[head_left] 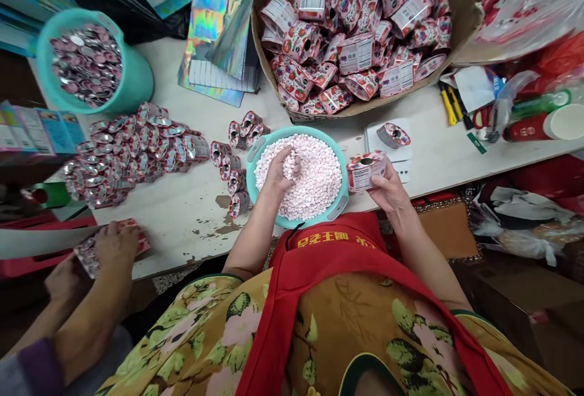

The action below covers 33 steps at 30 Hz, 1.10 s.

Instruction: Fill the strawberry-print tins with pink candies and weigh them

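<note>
My left hand (279,174) is in a round turquoise basin (263,202), its fingers curled around a scoop of small pale pink candies (314,174). Just past the basin's right rim, my right hand (391,192) grips a printed strawberry packet (361,178) with a round dark hole in its top. Another such packet (393,135) rests on a white scale (403,152) behind that hand. Several filled-looking packets (229,166) stand in a cluster left of the basin.
A cardboard box (269,73) of printed packets stands behind the basin. At left are a pile of packets (137,152) and a turquoise bucket (141,83) of round lids. A co-worker's hands (116,247) hold a packet. Cutters (449,104) and a red cup (524,128) lie at right.
</note>
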Each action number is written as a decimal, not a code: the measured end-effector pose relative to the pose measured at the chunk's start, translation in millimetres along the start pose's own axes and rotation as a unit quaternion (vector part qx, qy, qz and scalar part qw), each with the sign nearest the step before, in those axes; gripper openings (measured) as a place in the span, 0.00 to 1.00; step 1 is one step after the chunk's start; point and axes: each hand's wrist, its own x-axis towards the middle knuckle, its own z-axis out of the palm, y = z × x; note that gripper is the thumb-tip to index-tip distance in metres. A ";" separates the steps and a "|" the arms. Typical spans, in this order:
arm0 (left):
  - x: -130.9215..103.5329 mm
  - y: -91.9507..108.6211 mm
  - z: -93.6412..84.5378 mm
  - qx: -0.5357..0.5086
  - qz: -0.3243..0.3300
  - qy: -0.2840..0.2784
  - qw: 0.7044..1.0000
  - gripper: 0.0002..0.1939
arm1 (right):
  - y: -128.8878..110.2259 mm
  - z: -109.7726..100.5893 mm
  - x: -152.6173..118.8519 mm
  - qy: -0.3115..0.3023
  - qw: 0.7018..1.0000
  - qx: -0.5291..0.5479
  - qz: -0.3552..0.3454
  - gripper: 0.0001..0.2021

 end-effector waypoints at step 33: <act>-53.6 -20.0 78.4 0.030 0.339 0.030 0.940 0.23 | 24.9 103.8 1.7 -0.008 0.824 -0.535 -0.188 0.15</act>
